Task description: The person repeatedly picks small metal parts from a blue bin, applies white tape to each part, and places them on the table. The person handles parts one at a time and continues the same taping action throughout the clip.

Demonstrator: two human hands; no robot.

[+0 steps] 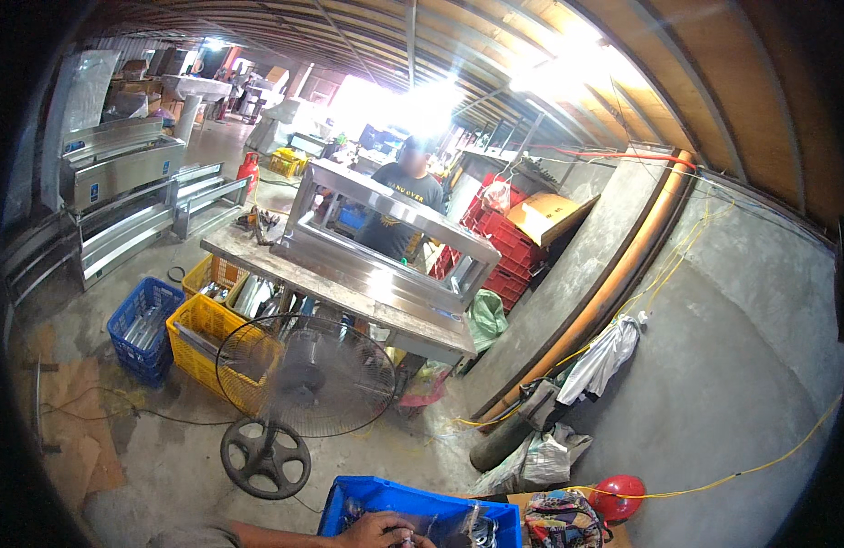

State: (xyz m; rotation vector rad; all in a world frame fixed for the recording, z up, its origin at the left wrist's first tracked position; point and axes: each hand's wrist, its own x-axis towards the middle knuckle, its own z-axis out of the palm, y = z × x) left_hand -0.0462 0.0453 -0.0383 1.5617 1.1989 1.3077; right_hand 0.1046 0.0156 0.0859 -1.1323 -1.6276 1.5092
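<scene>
At the lower edge, my left hand (376, 530) is closed, its fingers pinched together in front of a blue plastic bin (385, 485). Only a bit of my right hand (424, 542) shows; its fingertips meet those of the left around something small that I cannot make out. Inside the bin lie shiny metal pieces (482, 532), partly covered by the hands and cut off by the frame.
A pedestal fan (305, 374) stands ahead. Behind it, a workbench (349, 299) carries a stainless steel frame (385, 265), with a person (399, 205) beyond. Yellow (192, 331) and blue crates (141, 315) sit left. A red helmet (617, 498) and patterned bag (568, 521) lie right.
</scene>
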